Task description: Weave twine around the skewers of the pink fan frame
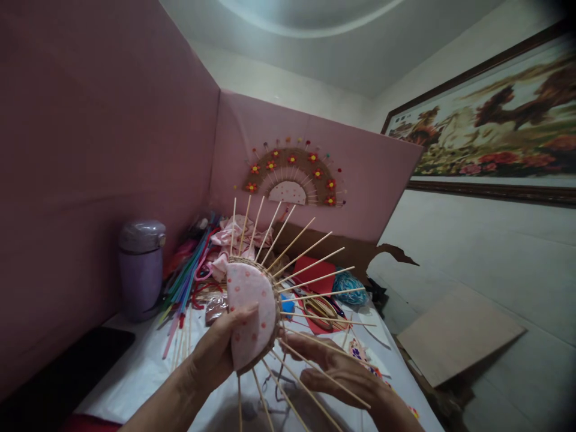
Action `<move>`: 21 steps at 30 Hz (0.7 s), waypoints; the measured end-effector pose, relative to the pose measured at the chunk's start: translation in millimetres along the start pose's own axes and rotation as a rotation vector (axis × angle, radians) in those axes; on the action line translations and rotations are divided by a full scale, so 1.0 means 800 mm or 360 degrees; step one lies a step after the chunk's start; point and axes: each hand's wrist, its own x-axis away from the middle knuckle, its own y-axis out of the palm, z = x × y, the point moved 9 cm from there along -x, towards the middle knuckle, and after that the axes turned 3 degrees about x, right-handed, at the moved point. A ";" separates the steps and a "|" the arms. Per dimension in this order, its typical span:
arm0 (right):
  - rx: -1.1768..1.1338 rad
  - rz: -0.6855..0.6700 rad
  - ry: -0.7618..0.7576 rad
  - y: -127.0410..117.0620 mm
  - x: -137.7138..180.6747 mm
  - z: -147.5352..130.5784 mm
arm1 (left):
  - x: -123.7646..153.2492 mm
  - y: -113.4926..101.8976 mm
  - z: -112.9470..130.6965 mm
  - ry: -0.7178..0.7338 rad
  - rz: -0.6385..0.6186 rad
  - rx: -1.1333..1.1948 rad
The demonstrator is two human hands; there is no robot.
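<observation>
My left hand [224,339] is closed on a half-circle cardboard piece [265,300] faced with white-pink dotted cloth, its thumb flat on the cloth. Thin wooden sticks [321,274] fan out from the curved edge of this piece. My right hand [335,366] lies among the lower right sticks, its fingertips by the curved edge and thumb apart from the fingers. Some sticks cross in front of it; whether it touches one is hard to tell. Ahead, a similar fan [292,159] with red-yellow flowers and beads is fixed to the pink panel.
Scissors [326,315] lie on red sheets beside blue yarn [350,287]. Coloured pipe cleaners [186,288] and pink cloth [234,231] are piled at the left, near a lilac flask [141,270]. A dark flat object [67,378] occupies the left front.
</observation>
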 end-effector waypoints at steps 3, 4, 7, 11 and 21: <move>-0.0538 -0.0110 -0.0106 0.028 -0.018 -0.020 | -0.001 -0.003 0.001 0.0015 0.0053 -0.0028; -0.0627 -0.0075 -0.0107 0.033 -0.024 -0.021 | 0.000 -0.002 0.001 0.0015 0.0057 -0.0040; -0.0810 0.0058 -0.0102 0.040 -0.034 -0.008 | 0.002 0.001 0.001 0.0012 0.0064 -0.0088; -0.1089 0.0152 0.0048 0.044 -0.034 0.032 | 0.007 0.007 -0.004 -0.0006 0.0097 -0.0113; -0.1644 0.0258 0.0109 0.058 -0.032 0.092 | 0.005 0.000 -0.024 -0.0070 0.0312 -0.0125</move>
